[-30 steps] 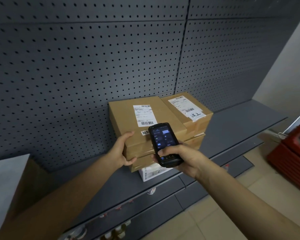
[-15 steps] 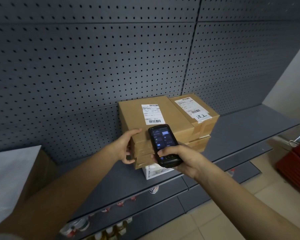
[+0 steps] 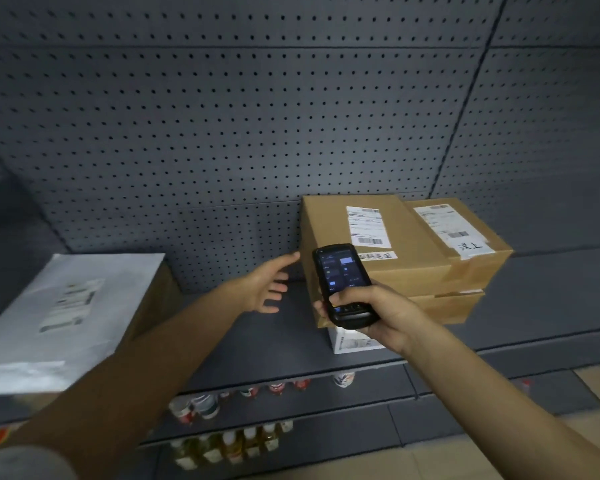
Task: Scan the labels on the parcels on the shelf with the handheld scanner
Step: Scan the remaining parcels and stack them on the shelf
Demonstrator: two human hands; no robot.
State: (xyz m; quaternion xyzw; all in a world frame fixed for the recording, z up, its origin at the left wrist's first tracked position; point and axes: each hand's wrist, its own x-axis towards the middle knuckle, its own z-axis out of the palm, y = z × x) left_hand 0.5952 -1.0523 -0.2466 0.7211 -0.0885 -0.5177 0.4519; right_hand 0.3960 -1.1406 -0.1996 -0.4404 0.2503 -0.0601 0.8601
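A stack of brown cardboard parcels sits on the dark shelf [image 3: 534, 292]. The top left parcel [image 3: 329, 223] carries a white barcode label [image 3: 368, 226]. Beside it, the right parcel [image 3: 478, 247] bears its own label [image 3: 447, 226]. A white box [image 3: 350, 341] lies under the stack. My right hand [image 3: 378, 310] grips the black handheld scanner [image 3: 342, 282], screen lit, in front of the stack. My left hand [image 3: 269, 285] hovers with fingers spread just left of the top parcel, not touching it. At the far left lies a grey mailer bag [image 3: 59, 313] on a brown box [image 3: 153, 299].
A grey pegboard wall [image 3: 222, 133] backs the shelf. Lower shelves hold several small bottles and jars [image 3: 229, 441] near their front edges. Tiled floor [image 3: 465, 459] shows at the lower right.
My left hand has let go of the top parcel's left edge and opened. The view has swung left, bringing the grey mailer bag into sight. The scanner stays in my right hand.
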